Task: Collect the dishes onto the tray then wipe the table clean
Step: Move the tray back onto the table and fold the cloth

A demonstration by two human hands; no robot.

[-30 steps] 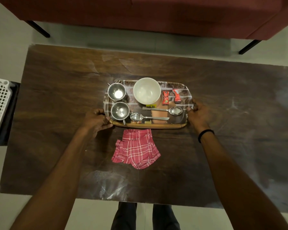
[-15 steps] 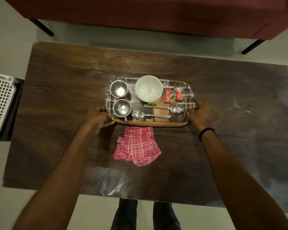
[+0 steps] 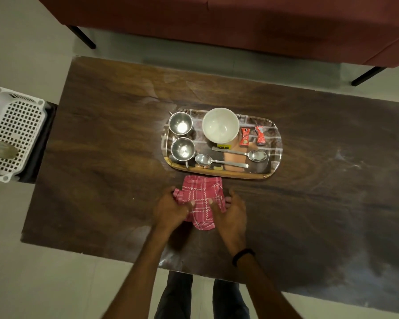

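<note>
A patterned tray (image 3: 276, 143) rests on the dark wooden table (image 3: 106, 139). It carries a white bowl (image 3: 220, 125), two steel cups (image 3: 180, 123) (image 3: 183, 148), two spoons (image 3: 219, 161) (image 3: 242, 153) and two red sachets (image 3: 245, 137) (image 3: 260, 134). Just in front of the tray lies a crumpled red checked cloth (image 3: 199, 194). My left hand (image 3: 169, 208) pinches the cloth's left edge and my right hand (image 3: 230, 211) pinches its right edge. Both hands are clear of the tray.
A white perforated basket (image 3: 12, 125) stands on a dark stool beside the table's left end. A red sofa (image 3: 240, 21) on black legs runs along the far side. My legs are under the near table edge.
Both hands have let go of the tray's sides and come back toward me, closing on the red cloth. The tray stays on the table.
</note>
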